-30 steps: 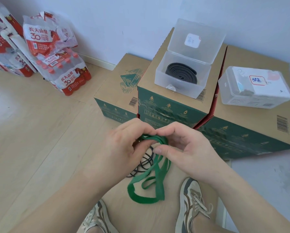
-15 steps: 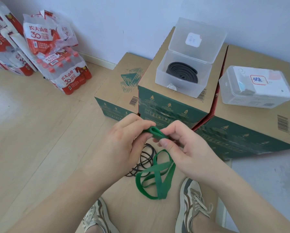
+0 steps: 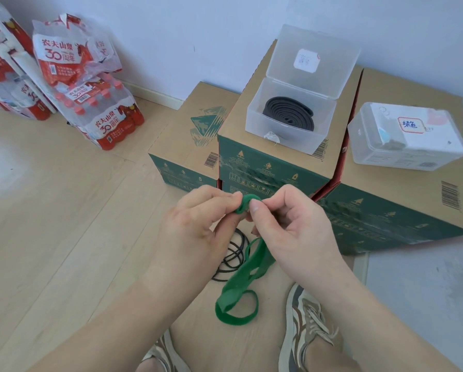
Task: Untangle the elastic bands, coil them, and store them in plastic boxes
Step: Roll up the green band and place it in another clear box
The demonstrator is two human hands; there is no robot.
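Higher vs 0.5 s ago: left hand & right hand, both pinching green band near centre, its end now rolled into a tiny coil; tail hangs btwn shoes. Keep turns tight, edges flush, feed slack slowly. Band: flat, matte, tail twisted & looped.

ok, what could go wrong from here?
1. The coil on the green band is only a small start, pinched between left hand and right hand fingertips; it may spring open.
2. Its looped tail hangs next to the black bands on the floor and may snag them.
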